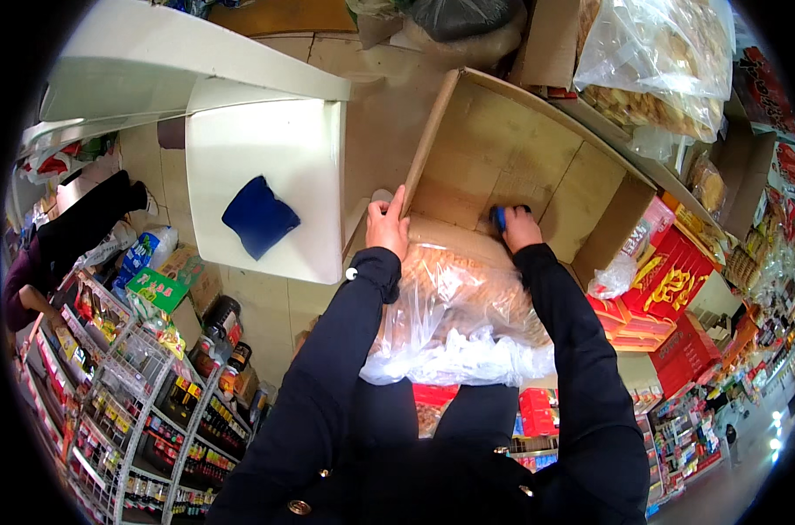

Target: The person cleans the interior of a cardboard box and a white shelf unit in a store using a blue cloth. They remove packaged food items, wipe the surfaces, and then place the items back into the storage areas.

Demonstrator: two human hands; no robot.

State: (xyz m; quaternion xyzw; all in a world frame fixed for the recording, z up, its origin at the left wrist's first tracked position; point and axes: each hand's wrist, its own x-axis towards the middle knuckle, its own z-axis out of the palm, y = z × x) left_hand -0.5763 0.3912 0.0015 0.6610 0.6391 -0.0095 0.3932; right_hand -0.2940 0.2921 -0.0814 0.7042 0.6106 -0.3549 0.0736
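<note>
A cardboard box stands tilted before me with its open side facing up, and dark smudges mark its inner panel. Along the box's left edge, my left hand is closed on the cardboard rim. Inside the box, my right hand holds a small blue and black object low against the inner panel; my fingers cover much of it, so its exact kind is unclear. Directly below the box and between my forearms lies a clear plastic bag of brown food, its crumpled white plastic gathered at the near end.
A dark blue cloth lies on a white surface at left. Shelves of bottles fill the lower left, where another person stands. Red printed boxes are stacked at right. A bagged heap of food sits upper right.
</note>
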